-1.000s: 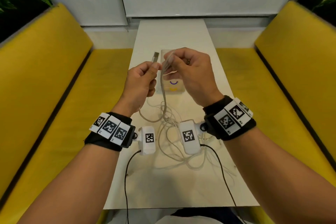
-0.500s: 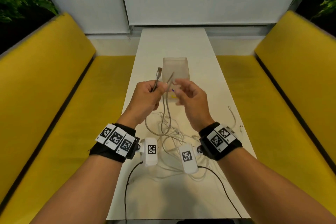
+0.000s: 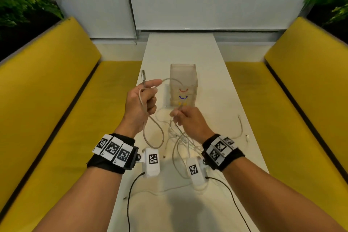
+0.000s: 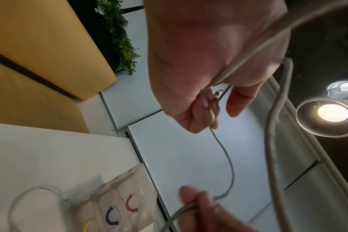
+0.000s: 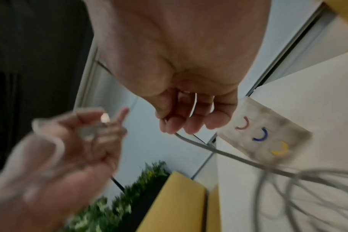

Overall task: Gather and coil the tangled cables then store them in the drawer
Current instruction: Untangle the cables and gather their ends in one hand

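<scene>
My left hand (image 3: 146, 93) grips a grey USB cable (image 3: 150, 128) near its metal plug (image 3: 143, 75), which sticks up above the fist. One loop of the cable hangs below that hand. The same cable arcs right to my right hand (image 3: 181, 117), which pinches it lower down, just in front of the drawer unit. The left wrist view shows the cable (image 4: 226, 160) running from my left hand (image 4: 207, 102) down to the right fingers (image 4: 195, 197). A tangle of white cables (image 3: 180, 143) lies on the table between my wrists. The clear drawer unit (image 3: 183, 84) with red, blue and yellow handles stands shut behind my hands.
The narrow white table (image 3: 216, 84) runs away from me between two yellow benches (image 3: 56, 100). A loose white cable end (image 3: 241, 126) and a small connector (image 3: 247, 136) lie near the table's right edge. Plants stand behind both benches.
My hands have drawn apart. The right hand slid down the cable toward the table while the left stayed raised, with a loop now hanging from it. The head view tilted, showing more of the room.
</scene>
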Motion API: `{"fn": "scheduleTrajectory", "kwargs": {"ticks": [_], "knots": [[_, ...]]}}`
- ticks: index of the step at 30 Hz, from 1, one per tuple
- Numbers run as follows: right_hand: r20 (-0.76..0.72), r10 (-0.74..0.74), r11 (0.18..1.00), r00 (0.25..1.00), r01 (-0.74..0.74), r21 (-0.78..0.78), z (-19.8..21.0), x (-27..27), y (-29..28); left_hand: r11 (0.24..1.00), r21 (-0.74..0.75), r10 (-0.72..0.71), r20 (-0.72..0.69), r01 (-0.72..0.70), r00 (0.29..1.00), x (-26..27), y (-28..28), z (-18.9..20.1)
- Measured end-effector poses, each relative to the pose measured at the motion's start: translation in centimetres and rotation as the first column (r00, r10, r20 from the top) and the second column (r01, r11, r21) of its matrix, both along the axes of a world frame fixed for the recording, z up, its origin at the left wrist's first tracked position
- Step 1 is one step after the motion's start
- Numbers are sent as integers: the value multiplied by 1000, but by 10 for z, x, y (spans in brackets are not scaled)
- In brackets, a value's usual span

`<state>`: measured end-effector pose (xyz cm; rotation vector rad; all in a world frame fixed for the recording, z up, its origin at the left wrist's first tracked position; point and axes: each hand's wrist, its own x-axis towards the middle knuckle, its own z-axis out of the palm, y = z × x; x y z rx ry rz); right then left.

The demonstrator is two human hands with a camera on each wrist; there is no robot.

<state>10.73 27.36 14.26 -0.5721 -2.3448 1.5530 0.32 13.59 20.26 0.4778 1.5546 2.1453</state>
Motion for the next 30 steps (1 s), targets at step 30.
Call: {"fn": "scheduleTrajectory", "kwargs": {"ticks": [30], "knots": [[-437,-161,892,885,320,320,109,43,54,988,57,141,66,-144,988,5,6,-1]]}}
